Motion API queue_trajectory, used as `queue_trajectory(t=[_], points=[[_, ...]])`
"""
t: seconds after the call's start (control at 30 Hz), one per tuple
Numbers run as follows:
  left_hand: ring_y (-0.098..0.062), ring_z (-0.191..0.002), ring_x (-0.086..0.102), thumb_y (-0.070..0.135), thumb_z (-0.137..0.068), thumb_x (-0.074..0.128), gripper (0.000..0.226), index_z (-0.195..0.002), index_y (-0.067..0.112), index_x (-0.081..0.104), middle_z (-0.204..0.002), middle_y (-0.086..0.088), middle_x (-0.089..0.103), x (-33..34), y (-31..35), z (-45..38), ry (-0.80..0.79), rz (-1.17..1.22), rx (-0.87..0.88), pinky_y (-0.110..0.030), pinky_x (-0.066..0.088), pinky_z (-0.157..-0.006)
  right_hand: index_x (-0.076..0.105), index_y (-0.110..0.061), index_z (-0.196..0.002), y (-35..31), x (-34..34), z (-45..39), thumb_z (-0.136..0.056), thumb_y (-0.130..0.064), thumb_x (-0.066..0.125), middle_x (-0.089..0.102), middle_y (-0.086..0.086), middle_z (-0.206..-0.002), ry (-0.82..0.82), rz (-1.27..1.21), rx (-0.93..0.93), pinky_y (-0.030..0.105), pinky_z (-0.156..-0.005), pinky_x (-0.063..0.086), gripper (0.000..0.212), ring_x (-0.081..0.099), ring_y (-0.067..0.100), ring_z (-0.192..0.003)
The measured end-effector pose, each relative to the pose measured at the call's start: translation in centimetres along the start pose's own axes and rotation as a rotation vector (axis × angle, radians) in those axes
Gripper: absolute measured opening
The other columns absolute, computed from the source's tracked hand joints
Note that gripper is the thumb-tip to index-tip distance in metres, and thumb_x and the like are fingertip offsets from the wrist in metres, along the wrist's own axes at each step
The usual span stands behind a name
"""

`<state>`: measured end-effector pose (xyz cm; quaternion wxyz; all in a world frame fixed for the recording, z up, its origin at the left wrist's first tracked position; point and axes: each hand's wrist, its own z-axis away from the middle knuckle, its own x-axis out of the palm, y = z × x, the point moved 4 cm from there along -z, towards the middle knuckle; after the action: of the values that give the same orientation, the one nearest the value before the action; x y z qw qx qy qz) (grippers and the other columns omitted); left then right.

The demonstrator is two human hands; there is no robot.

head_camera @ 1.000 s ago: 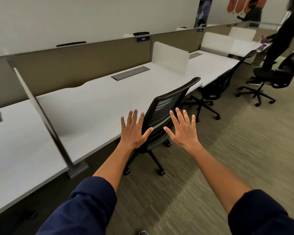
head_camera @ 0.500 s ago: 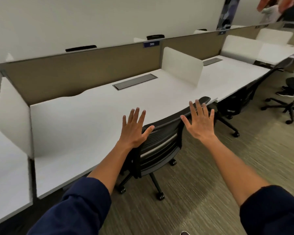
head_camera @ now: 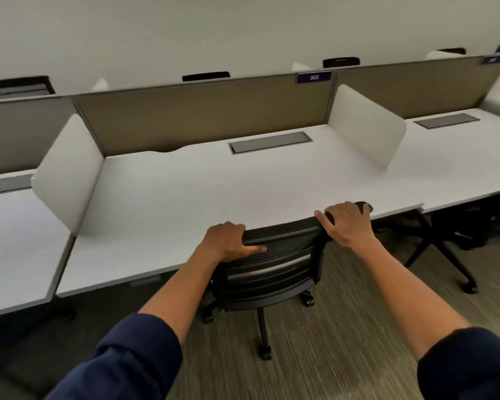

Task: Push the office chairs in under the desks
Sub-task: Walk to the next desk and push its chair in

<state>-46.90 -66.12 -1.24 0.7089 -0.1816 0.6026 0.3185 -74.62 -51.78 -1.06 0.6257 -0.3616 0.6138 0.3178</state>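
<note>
Long white laminate table [head_camera: 185, 197] runs just beyond the left hand [head_camera: 224, 241] and right hand [head_camera: 348, 225]. Grey recessed cable hatch [head_camera: 270, 142] set in its top, past both hands. Grey-brown striped carpet floor [head_camera: 344, 342] below the hands carries the black mesh office chair [head_camera: 272, 272] on castors.

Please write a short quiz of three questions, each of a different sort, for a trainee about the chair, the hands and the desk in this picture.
1. True or false: both hands are on the top edge of the chair back.
2. Which number is on the blue sign? A) 503 B) 305 C) 350
3. Fill in: the grey cover is set into the top of the ____.

Key
1. True: the left hand and the right hand both grip it.
2. B.
3. desk.
</note>
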Motion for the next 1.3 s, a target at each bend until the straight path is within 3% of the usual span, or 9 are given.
queue_trajectory(t=[0.1, 0.27, 0.37, 0.9, 1.17, 1.3], points=[[-0.021, -0.084, 0.062, 0.094, -0.071, 0.047, 0.080, -0.094, 0.019, 0.061, -0.089, 0.001, 0.066, 0.0, 0.0, -0.1, 0.027, -0.029, -0.053, -0.037, 0.053, -0.079, 0.071, -0.027, -0.103, 0.4, -0.4, -1.1, -0.086, -0.081, 0.003, 0.071, 0.002, -0.106, 0.058, 0.018, -0.071, 0.061, -0.112, 0.027, 0.088, 0.060, 0.028, -0.112], [-0.019, -0.076, 0.061, 0.093, -0.072, 0.049, 0.081, -0.087, 0.014, 0.061, -0.080, 0.000, 0.065, 0.0, -0.2, 0.3, 0.030, -0.045, -0.057, -0.035, 0.051, -0.072, 0.075, -0.022, -0.088, -0.1, -0.2, -1.7, -0.087, -0.076, 0.005, 0.072, 0.000, -0.085, 0.134, 0.066, -0.160, 0.049, -0.101, 0.041, 0.088, 0.065, 0.026, -0.087], [-0.019, -0.073, 0.061, 0.092, -0.072, 0.050, 0.083, -0.085, 0.011, 0.062, -0.077, -0.001, 0.066, 0.2, -0.4, 0.8, 0.035, -0.042, -0.059, -0.035, 0.048, -0.068, 0.074, -0.020, -0.081, -0.6, 0.1, -1.3, -0.089, -0.070, 0.010, 0.069, 0.000, -0.078, 0.199, 0.063, -0.164, 0.048, -0.099, 0.041, 0.082, 0.063, 0.027, -0.081], [-0.019, -0.067, 0.062, 0.096, -0.066, 0.048, 0.090, -0.079, 0.009, 0.067, -0.071, -0.002, 0.068, 0.2, -3.4, 2.8, 0.085, -0.106, -0.044, -0.036, 0.052, -0.068, 0.067, -0.017, -0.062, -4.0, 0.5, 1.0, -0.093, -0.060, 0.019, 0.062, 0.000, -0.063, 0.320, 0.090, -0.135, 0.045, -0.092, 0.040, 0.071, 0.056, 0.023, -0.066], [-0.014, -0.069, 0.059, 0.097, -0.064, 0.049, 0.081, -0.079, 0.018, 0.061, -0.072, 0.005, 0.064, 0.3, -4.6, 2.6, 0.121, -0.048, -0.069, -0.032, 0.047, -0.064, 0.066, -0.017, -0.064, -4.7, 0.5, 0.0, -0.092, -0.059, 0.018, 0.062, -0.001, -0.065, 0.293, 0.040, -0.147, 0.047, -0.094, 0.037, 0.070, 0.058, 0.024, -0.073], [-0.017, -0.077, 0.061, 0.098, -0.064, 0.047, 0.081, -0.089, 0.022, 0.059, -0.081, 0.007, 0.064, 0.5, -3.5, 2.4, 0.106, -0.023, -0.066, -0.033, 0.048, -0.066, 0.069, -0.019, -0.074, -3.5, 0.4, -0.1, -0.089, -0.061, 0.014, 0.068, 0.002, -0.078, 0.251, -0.009, -0.121, 0.051, -0.098, 0.036, 0.071, 0.062, 0.029, -0.089]])
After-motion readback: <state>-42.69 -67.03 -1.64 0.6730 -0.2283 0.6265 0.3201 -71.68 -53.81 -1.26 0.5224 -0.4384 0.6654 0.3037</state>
